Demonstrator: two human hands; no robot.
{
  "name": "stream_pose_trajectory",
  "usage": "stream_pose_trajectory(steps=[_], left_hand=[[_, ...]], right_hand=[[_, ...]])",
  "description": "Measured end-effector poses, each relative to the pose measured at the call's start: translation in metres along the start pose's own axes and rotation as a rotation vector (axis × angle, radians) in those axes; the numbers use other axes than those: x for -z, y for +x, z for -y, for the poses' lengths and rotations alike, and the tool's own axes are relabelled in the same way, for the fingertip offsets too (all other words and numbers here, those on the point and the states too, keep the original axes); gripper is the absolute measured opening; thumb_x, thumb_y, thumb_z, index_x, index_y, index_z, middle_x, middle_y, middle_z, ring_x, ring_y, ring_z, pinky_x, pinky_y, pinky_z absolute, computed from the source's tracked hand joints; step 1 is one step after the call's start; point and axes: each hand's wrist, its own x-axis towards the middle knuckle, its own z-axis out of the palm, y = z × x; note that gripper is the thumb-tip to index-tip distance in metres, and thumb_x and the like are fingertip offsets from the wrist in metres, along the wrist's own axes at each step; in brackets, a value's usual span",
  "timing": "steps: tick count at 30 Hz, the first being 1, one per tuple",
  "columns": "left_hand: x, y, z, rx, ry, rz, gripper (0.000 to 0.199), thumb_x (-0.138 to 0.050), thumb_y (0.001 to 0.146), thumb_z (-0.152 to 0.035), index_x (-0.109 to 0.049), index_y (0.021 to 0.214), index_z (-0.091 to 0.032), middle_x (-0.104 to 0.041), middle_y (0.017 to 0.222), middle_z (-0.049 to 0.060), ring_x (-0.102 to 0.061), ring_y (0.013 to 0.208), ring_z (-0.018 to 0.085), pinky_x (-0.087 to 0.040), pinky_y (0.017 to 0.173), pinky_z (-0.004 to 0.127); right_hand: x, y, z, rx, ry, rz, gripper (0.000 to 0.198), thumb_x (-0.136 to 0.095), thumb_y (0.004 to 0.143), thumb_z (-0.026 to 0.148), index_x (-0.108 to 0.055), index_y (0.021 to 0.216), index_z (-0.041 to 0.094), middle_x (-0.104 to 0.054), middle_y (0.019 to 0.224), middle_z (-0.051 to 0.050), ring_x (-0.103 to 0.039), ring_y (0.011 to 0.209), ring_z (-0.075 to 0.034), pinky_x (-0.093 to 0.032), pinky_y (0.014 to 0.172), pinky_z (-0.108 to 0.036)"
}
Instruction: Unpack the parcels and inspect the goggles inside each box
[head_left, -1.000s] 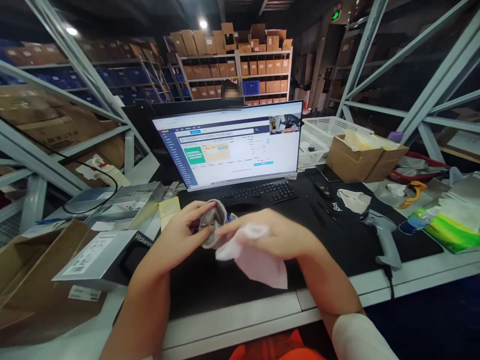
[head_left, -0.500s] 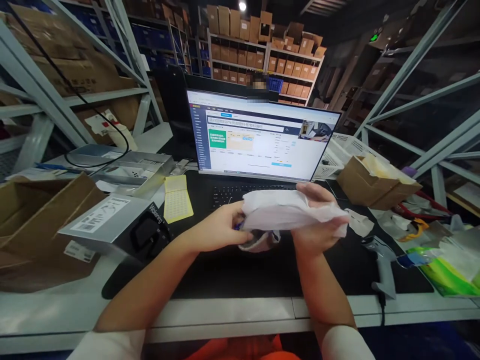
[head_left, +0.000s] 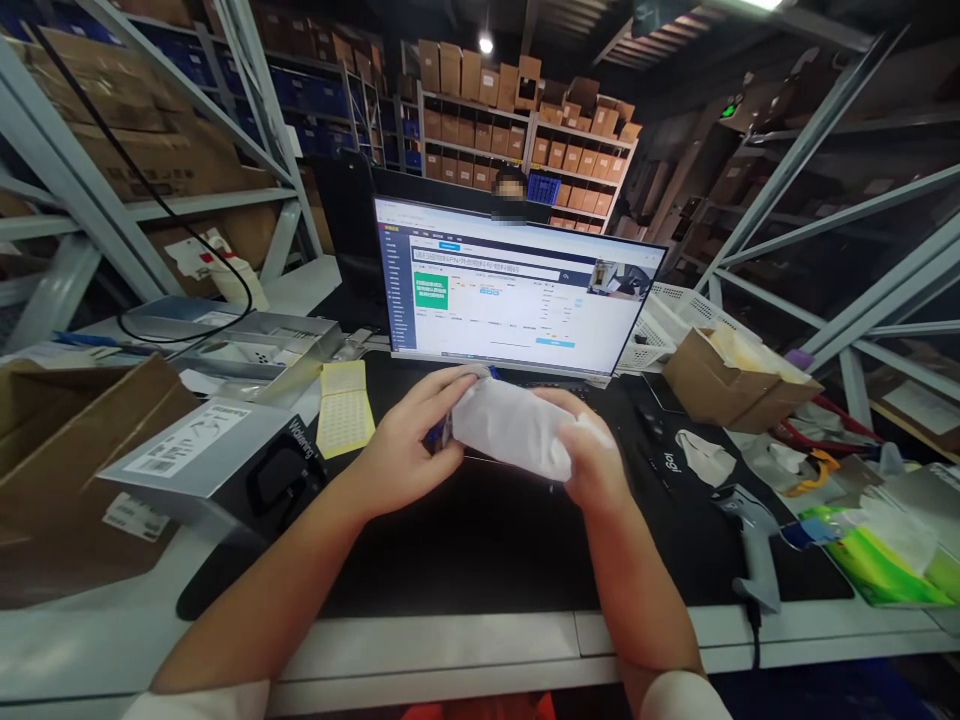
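Between my hands, above the black desk mat (head_left: 480,560), is a soft white pouch-like wrapping (head_left: 510,428). My left hand (head_left: 409,435) is closed around its left end, where something dark and blue partly shows between the fingers. What that is, I cannot make out. My right hand (head_left: 598,465) grips the wrapping's right end, fingers behind and thumb in front. A black keyboard (head_left: 551,392) lies mostly hidden behind the wrapping, and a monitor (head_left: 510,290) stands beyond it with a page lit up.
At left are an open cardboard box (head_left: 67,480), a grey product box (head_left: 202,440) and a yellow label sheet (head_left: 345,408). A barcode scanner (head_left: 752,545), a green plastic pack (head_left: 877,560) and a cardboard box (head_left: 731,385) sit at right. A person (head_left: 510,190) is behind the monitor.
The white wrapping has gone from loose and spread out to a narrower, tilted shape, slightly further left. My left hand has shifted up its left end, and my right hand has moved left.
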Motion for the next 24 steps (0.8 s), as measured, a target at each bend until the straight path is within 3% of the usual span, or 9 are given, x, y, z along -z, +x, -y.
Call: stream_pose_trajectory(steps=[3, 7, 9, 11, 13, 15, 19, 24], left_hand=[[0.016, -0.001, -0.001, -0.015, 0.071, 0.173, 0.075, -0.055, 0.083, -0.003, -0.046, 0.153, -0.026, -0.051, 0.152, 0.009, -0.054, 0.138, 0.023, -0.045, 0.116, 0.034], [0.028, -0.002, -0.002, 0.076, 0.145, 0.297, 0.071, -0.055, 0.081, -0.008, -0.05, 0.149, -0.023, -0.052, 0.15, 0.01, -0.06, 0.13, 0.025, -0.051, 0.109, 0.033], [0.031, -0.002, -0.001, 0.084, 0.135, 0.299, 0.069, -0.055, 0.08, -0.008, -0.053, 0.147, -0.023, -0.054, 0.149, 0.009, -0.06, 0.128, 0.025, -0.052, 0.107, 0.034], [0.034, -0.001, 0.002, 0.078, 0.095, 0.298, 0.069, -0.056, 0.079, -0.008, -0.055, 0.145, -0.025, -0.055, 0.148, 0.008, -0.06, 0.129, 0.025, -0.052, 0.107, 0.033], [0.038, 0.001, 0.005, 0.063, 0.037, 0.301, 0.069, -0.057, 0.081, -0.008, -0.055, 0.147, -0.028, -0.054, 0.15, 0.006, -0.058, 0.132, 0.025, -0.051, 0.109, 0.032], [0.04, 0.002, 0.01, 0.033, -0.044, 0.301, 0.065, -0.059, 0.088, -0.011, -0.054, 0.149, -0.032, -0.052, 0.154, 0.004, -0.054, 0.138, 0.025, -0.047, 0.114, 0.033], [0.034, 0.004, 0.017, 0.049, -0.116, 0.178, 0.05, -0.053, 0.1, -0.02, -0.056, 0.148, -0.034, -0.055, 0.152, 0.003, -0.051, 0.142, 0.024, -0.041, 0.12, 0.036], [0.018, 0.006, 0.018, 0.139, 0.095, -0.028, 0.047, -0.049, 0.1, -0.018, -0.058, 0.146, -0.022, -0.059, 0.144, 0.009, -0.056, 0.134, 0.025, -0.046, 0.116, 0.039]], right_hand=[[0.004, 0.006, -0.004, -0.074, -0.115, 0.074, 0.036, -0.058, 0.094, 0.046, -0.074, 0.11, 0.018, -0.071, 0.096, -0.006, -0.065, 0.086, -0.023, -0.051, 0.075, -0.033], [-0.002, 0.015, -0.011, -0.04, -0.283, 0.124, 0.039, -0.055, 0.096, 0.05, -0.074, 0.099, 0.017, -0.064, 0.115, -0.009, -0.06, 0.104, -0.023, -0.048, 0.092, -0.035], [-0.005, 0.018, -0.018, -0.104, -0.234, 0.146, 0.046, -0.059, 0.094, 0.057, -0.071, 0.115, 0.017, -0.061, 0.123, -0.01, -0.056, 0.112, -0.025, -0.047, 0.096, -0.035], [-0.006, 0.019, -0.026, -0.198, -0.104, 0.228, 0.058, -0.06, 0.093, 0.065, -0.066, 0.126, 0.017, -0.064, 0.113, -0.009, -0.058, 0.102, -0.023, -0.048, 0.089, -0.034], [-0.003, 0.018, -0.036, -0.266, 0.004, 0.283, 0.059, -0.057, 0.093, 0.069, -0.07, 0.115, 0.016, -0.065, 0.096, -0.006, -0.055, 0.086, -0.019, -0.047, 0.081, -0.031], [-0.001, 0.017, -0.044, -0.304, 0.067, 0.225, 0.055, -0.057, 0.093, 0.069, -0.072, 0.098, 0.016, -0.061, 0.083, -0.003, -0.051, 0.077, -0.017, -0.044, 0.076, -0.03], [0.0, 0.017, -0.046, -0.346, 0.048, 0.114, 0.055, -0.055, 0.093, 0.071, -0.066, 0.079, 0.019, -0.058, 0.076, -0.003, -0.048, 0.072, -0.017, -0.042, 0.073, -0.031], [-0.011, 0.018, -0.029, -0.263, -0.094, 0.061, 0.053, -0.051, 0.094, 0.069, -0.055, 0.074, 0.02, -0.052, 0.072, -0.002, -0.045, 0.072, -0.017, -0.041, 0.07, -0.03]])
